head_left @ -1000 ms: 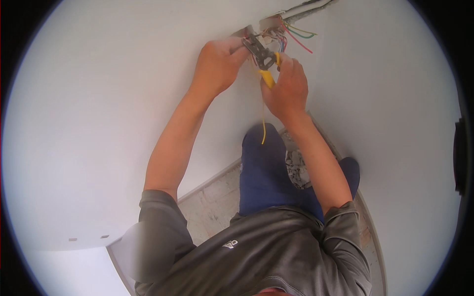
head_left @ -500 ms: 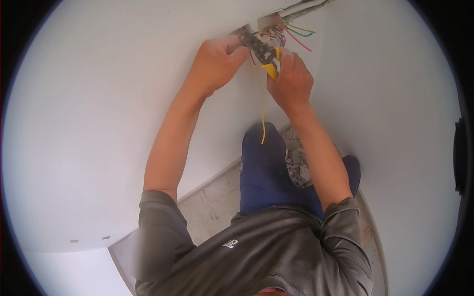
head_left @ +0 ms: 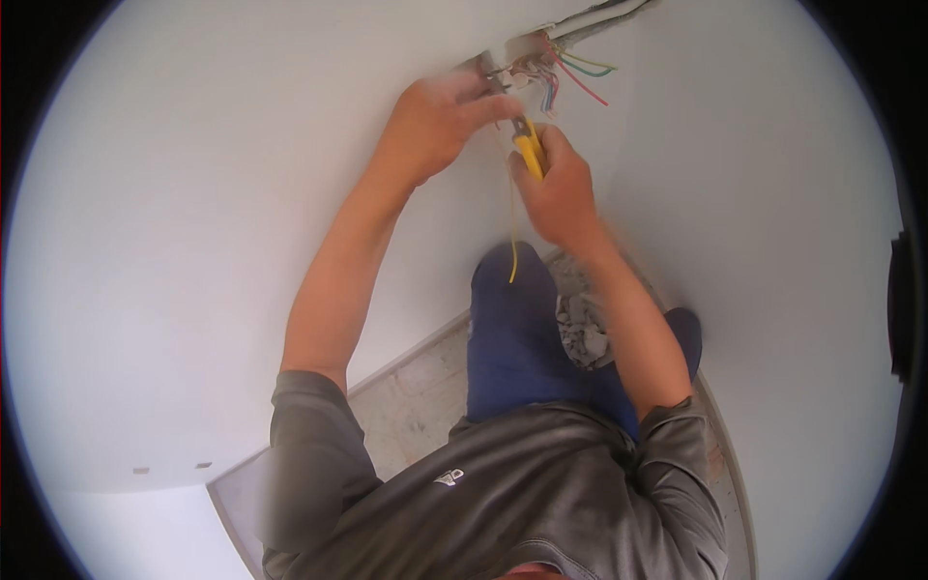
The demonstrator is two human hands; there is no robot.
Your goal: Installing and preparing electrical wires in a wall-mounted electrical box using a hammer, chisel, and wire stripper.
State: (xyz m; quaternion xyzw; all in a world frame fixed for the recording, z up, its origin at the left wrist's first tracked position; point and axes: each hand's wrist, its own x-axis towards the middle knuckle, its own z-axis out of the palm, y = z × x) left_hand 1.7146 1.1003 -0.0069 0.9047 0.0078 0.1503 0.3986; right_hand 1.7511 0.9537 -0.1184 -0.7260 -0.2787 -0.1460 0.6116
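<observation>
Apparently, wires [head_left: 549,89] are being worked near the wall's [head_left: 242,242] right edge: yellow-handled pliers [head_left: 529,155] are clasped in the right hand [head_left: 561,193]; the curled left hand's [head_left: 437,126] hold cannot be told; steadiness seems required next.

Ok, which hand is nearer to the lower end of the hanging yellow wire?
Right. The right hand, gripping the yellow-handled tool, is above the wire's lower end, slightly right; the left hand is higher and farther left.
</observation>
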